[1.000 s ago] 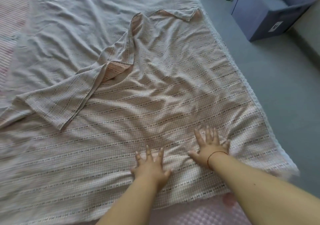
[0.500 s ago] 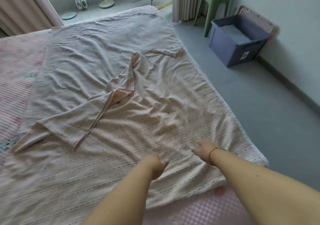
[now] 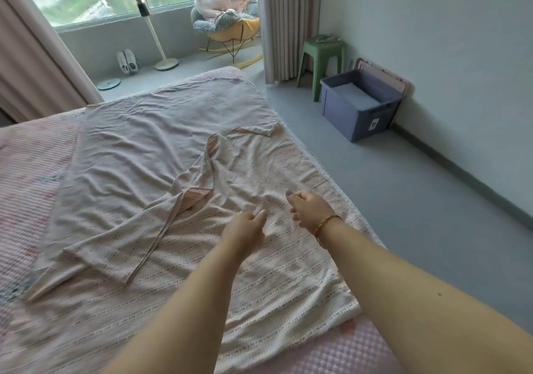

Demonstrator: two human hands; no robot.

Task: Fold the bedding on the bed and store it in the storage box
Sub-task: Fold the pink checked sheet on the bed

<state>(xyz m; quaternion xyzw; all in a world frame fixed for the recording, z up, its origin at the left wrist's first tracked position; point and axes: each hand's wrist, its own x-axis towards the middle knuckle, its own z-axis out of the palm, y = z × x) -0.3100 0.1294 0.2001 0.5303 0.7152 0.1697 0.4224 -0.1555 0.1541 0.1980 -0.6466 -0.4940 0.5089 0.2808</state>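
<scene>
Pink quilted bed (image 3: 34, 172): carries the bedding; serves as the flat folding surface.
Bedding (image 3: 161, 143): thin checked sheet, spread over most of the bed, wrinkled; one long flap turned back over the middle, right edge lying along the bed's side. Judged partly laid out, no finished fold yet.
Storage box (image 3: 359, 108): blue, lid off, on the floor against the wall, well apart from the bed; left open to receive the folded bundle.
Right hand (image 3: 310, 208): above the sheet's right half, fingers loosely curled, pinching nothing visible; contact with the cloth not clear.
Left hand (image 3: 245, 228): just beside the right, likewise loosely curled and holding nothing; judged poised to smooth or gather cloth.
</scene>
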